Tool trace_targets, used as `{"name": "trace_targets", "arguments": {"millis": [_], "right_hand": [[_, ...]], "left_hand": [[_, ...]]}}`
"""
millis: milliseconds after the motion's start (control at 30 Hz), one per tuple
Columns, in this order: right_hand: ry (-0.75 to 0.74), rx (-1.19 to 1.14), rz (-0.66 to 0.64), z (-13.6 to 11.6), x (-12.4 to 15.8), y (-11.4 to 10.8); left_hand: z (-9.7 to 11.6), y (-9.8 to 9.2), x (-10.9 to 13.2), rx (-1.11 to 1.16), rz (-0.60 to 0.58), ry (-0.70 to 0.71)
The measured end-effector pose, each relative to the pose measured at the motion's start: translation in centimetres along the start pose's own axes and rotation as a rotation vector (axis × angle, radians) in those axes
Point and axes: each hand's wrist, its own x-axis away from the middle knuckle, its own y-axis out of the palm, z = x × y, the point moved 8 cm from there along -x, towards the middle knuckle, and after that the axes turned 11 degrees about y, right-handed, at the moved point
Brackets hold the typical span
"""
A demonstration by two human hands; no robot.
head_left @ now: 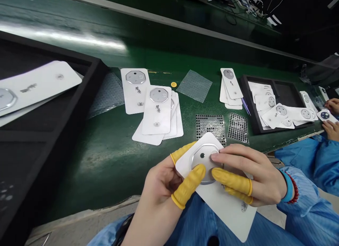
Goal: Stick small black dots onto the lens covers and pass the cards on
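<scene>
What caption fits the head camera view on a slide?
Head view: left hand and right hand in yellow finger cots hold a white card with an octagonal metal plate.

Head-worn view, forward and down onto left hand (159, 193) and right hand (255, 175)

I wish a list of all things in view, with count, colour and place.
white cards with silver plates: several, white, on the green bench and in trays
foam trays: two, black, left and right
bubble film sheets: two, clear, on the bench
dot sheets: two, black, on the bench
round sticker: one, yellow, on the bench
co-worker's hands: two, at right edge
left hand: one, yellow finger cots, holding a white card
right hand: one, yellow finger cots, red bracelet, on that card
</scene>
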Motion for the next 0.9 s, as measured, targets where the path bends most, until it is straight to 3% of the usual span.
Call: {"name": "trace_targets", "arguments": {"millis": [200, 433, 633, 900], "right_hand": [[-0.031, 0.111, -0.038, -0.3, 0.1, 0.3], [0.011, 0.006, 0.000, 0.0, 0.2, 0.0], [0.038, -0.007, -0.008, 0.5, 0.6, 0.5], [-0.046, 0.068, 0.043, -0.5, 1.3, 1.6]], "left_hand": [[0.1, -0.4, 0.1, -0.040, 0.044, 0.018], [1.1, -0.3, 0.0, -0.025, 0.090, 0.048], [-0.6, 0.3, -0.2, 0.096, 0.052, -0.068], [-1.2, -0.4, 0.3, 0.056, 0.088, 0.024]]}}
